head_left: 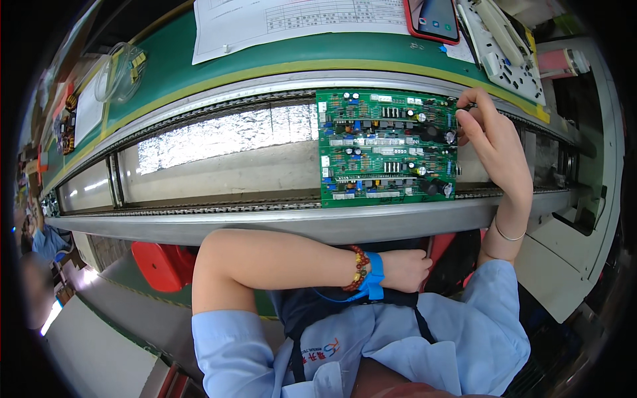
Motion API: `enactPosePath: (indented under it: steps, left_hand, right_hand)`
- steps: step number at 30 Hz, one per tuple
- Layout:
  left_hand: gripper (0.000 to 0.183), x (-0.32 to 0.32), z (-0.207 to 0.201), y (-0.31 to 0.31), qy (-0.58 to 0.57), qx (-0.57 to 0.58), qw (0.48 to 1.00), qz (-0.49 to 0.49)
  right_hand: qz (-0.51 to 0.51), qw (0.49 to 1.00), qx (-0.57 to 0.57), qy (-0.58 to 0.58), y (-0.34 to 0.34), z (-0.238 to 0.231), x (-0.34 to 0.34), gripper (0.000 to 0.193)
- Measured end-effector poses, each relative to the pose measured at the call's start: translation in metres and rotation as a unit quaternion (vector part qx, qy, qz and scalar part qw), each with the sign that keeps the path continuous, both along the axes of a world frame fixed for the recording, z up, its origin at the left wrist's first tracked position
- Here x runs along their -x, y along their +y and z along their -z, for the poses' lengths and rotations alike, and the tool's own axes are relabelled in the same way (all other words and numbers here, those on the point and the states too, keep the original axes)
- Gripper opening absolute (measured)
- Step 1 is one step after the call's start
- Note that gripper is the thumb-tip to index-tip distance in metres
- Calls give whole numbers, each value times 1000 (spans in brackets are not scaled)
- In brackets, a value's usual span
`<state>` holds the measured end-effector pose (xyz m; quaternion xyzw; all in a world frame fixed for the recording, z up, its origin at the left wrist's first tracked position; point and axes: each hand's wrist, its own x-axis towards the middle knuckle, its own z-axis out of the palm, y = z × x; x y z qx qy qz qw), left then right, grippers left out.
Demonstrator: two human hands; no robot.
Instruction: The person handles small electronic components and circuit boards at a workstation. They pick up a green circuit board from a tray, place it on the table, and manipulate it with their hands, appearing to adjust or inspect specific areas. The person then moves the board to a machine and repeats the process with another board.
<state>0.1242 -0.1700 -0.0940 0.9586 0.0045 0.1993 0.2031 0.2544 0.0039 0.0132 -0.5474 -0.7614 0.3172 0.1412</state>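
Observation:
A green circuit board (371,147), crowded with capacitors, white connectors and other small parts, lies across the two rails of a conveyor. My right hand (494,136) is at the board's upper right corner, thumb and forefinger curled close together. Whatever they pinch, if anything, is too small to make out. My left forearm lies across my lap, below the conveyor's near rail. At its end my left hand (406,270) is closed, its palm hidden from view. Around the left wrist are a beaded bracelet (358,266) and a blue wrist strap (374,277) with a cord.
Beyond the far rail (265,81), a green bench top (166,66) carries printed sheets (298,20), a red-framed phone (431,20), a white tray of small dark parts (507,66) and a clear round container (123,73). A red stool (159,265) stands at lower left.

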Motion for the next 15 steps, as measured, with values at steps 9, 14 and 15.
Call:
enactPosePath:
  steps: [9,14,15]
  left_hand:
    - [9,-2,-2,1,-6,-12,1000,-7]
    - [10,-5,0,1,-11,-3,1000,-5]
    - [10,-5,1,1,-8,-3,1000,-3]
  right_hand:
    - [12,1000,13,12,-1,-2,0,23]
    - [12,1000,18,14,0,-2,0,23]
    - [11,1000,18,15,0,-2,0,23]
